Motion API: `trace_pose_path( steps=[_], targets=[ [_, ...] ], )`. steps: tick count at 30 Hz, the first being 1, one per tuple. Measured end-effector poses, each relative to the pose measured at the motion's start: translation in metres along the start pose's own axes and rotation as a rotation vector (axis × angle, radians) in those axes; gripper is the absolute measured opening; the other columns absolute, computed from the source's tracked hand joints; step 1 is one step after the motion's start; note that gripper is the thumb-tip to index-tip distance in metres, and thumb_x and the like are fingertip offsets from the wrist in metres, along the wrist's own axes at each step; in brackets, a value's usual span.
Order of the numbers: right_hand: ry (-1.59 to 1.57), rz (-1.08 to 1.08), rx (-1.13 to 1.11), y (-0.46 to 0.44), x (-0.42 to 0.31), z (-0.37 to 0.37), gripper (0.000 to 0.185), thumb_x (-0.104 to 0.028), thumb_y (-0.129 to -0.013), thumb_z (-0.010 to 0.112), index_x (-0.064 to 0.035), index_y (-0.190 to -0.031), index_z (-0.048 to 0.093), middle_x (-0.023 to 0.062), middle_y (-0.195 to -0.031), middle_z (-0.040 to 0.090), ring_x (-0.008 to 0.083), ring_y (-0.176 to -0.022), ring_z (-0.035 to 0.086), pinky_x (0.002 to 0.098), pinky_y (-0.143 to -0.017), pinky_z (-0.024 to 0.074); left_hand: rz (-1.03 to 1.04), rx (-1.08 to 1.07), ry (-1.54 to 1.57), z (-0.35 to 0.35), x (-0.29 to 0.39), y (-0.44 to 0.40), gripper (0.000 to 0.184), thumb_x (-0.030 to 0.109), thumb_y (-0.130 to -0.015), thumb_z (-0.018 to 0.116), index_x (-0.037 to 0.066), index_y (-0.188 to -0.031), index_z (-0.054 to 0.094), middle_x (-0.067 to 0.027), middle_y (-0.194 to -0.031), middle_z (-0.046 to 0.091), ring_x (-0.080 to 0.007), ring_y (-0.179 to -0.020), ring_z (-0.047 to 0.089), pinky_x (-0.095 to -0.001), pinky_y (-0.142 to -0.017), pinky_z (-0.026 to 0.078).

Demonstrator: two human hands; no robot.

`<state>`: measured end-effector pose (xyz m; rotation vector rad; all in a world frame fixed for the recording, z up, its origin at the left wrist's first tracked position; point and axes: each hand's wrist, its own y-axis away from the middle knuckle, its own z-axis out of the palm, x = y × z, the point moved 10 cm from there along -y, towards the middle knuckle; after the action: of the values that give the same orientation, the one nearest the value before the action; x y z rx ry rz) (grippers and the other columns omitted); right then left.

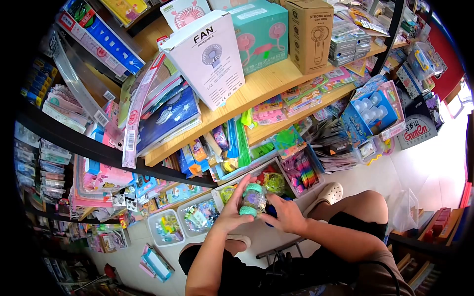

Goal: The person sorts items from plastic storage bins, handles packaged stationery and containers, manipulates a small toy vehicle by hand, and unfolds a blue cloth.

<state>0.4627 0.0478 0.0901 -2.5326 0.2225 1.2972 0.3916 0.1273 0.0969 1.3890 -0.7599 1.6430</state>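
Observation:
My left hand point(231, 213) wraps round a small see-through toy container point(255, 200) with teal ends and something purple inside. Its exact kind is too small to make out. From the other side, the fingers of my right hand point(286, 215) are closed against the container, and part of them is hidden. Both hands are above my knees, in front of the low bins. Just beyond the container lies a bin with yellow-green packets point(274, 182). To its right is a bin of rainbow-striped items point(302, 172).
White tubs point(165, 228) of small packets stand on the floor at left. Above is a wooden shelf point(266, 86) with a white fan box point(205, 59), a teal box point(259, 37) and a brown box point(310, 37). A blue display box point(370, 116) stands at right. Flat boxes point(156, 263) lie on the floor.

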Motion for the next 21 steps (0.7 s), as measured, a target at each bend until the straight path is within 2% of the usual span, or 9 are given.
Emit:
trace_pose_path(
  steps=[2, 8, 11, 14, 15, 18, 19, 21],
  targets=[
    [-0.008, 0.023, -0.016, 0.000, 0.006, 0.001, 0.046, -0.030, -0.076, 0.066, -0.0048, -0.108, 0.044, 0.0180, -0.083, 0.061, 0.0371, -0.069, 0.059, 0.0419, -0.054, 0.0461, -0.038, -0.026, -0.113, -0.003, -0.008, 0.001, 0.109, 0.026, -0.053, 0.084, 0.008, -0.140, 0.021, -0.0113, -0.140, 0.029, -0.0245, -0.128, 0.029, -0.0343, -0.103, 0.026],
    [-0.027, 0.070, -0.062, -0.001, 0.016, 0.008, 0.043, -0.025, -0.076, 0.065, -0.0067, -0.109, 0.043, 0.0177, -0.083, 0.061, 0.0374, -0.069, 0.059, 0.0427, -0.055, 0.0455, 0.006, 0.010, -0.545, 0.000, -0.001, 0.003, 0.110, 0.018, -0.049, 0.085, 0.006, -0.139, 0.022, -0.0131, -0.140, 0.029, -0.0252, -0.130, 0.028, -0.0347, -0.105, 0.024],
    [-0.015, 0.105, -0.114, -0.001, 0.020, 0.015, 0.042, -0.025, -0.076, 0.065, -0.0055, -0.106, 0.043, 0.0195, -0.080, 0.060, 0.0380, -0.068, 0.058, 0.0431, -0.055, 0.0453, 0.004, 0.006, -0.563, 0.001, 0.001, 0.004, 0.105, 0.023, -0.054, 0.083, 0.008, -0.138, 0.023, -0.0167, -0.140, 0.027, -0.0309, -0.131, 0.024, -0.0381, -0.106, 0.023],
    [-0.007, 0.191, -0.199, 0.005, 0.035, 0.032, 0.043, -0.027, -0.074, 0.066, -0.0034, -0.102, 0.043, 0.0214, -0.077, 0.059, 0.0389, -0.069, 0.058, 0.0429, -0.056, 0.0453, -0.018, 0.005, -0.645, -0.001, -0.011, 0.006, 0.103, 0.025, -0.059, 0.081, 0.007, -0.139, 0.019, -0.0177, -0.141, 0.025, -0.0323, -0.131, 0.023, -0.0388, -0.106, 0.023],
    [-0.021, 0.216, -0.223, 0.008, 0.042, 0.040, 0.043, -0.028, -0.074, 0.066, -0.0025, -0.100, 0.044, 0.0220, -0.076, 0.059, 0.0388, -0.069, 0.058, 0.0427, -0.057, 0.0455, -0.007, 0.020, -0.681, -0.004, -0.020, 0.008, 0.093, 0.034, -0.067, 0.075, 0.005, -0.138, 0.022, -0.0201, -0.141, 0.025, -0.0342, -0.130, 0.026, -0.0387, -0.104, 0.025],
    [-0.171, 0.332, -0.400, 0.024, 0.062, 0.072, 0.047, -0.036, -0.072, 0.066, 0.0008, -0.096, 0.049, 0.0236, -0.079, 0.059, 0.0381, -0.075, 0.059, 0.0417, -0.064, 0.0460, -0.236, 0.015, -0.758, -0.013, -0.062, 0.018, 0.076, 0.035, -0.076, 0.067, 0.003, -0.135, 0.030, -0.0205, -0.135, 0.035, -0.0312, -0.126, 0.035, -0.0354, -0.102, 0.029],
    [-0.238, 0.378, -0.475, 0.032, 0.068, 0.084, 0.050, -0.040, -0.072, 0.066, 0.0021, -0.096, 0.051, 0.0240, -0.082, 0.060, 0.0377, -0.078, 0.059, 0.0413, -0.067, 0.0462, -0.317, 0.002, -0.747, -0.014, -0.075, 0.024, 0.069, 0.045, -0.081, 0.060, 0.002, -0.130, 0.039, -0.0215, -0.126, 0.046, -0.0315, -0.117, 0.045, -0.0341, -0.096, 0.036],
    [-0.245, 0.443, -0.625, 0.053, 0.077, 0.108, 0.056, -0.046, -0.072, 0.063, 0.0034, -0.097, 0.055, 0.0247, -0.088, 0.060, 0.0366, -0.085, 0.058, 0.0400, -0.074, 0.0450, -0.508, -0.069, -0.740, -0.014, -0.106, 0.037, 0.068, 0.046, -0.080, 0.060, 0.002, -0.128, 0.041, -0.0202, -0.120, 0.051, -0.0303, -0.112, 0.050, -0.0337, -0.092, 0.039]
  ],
)
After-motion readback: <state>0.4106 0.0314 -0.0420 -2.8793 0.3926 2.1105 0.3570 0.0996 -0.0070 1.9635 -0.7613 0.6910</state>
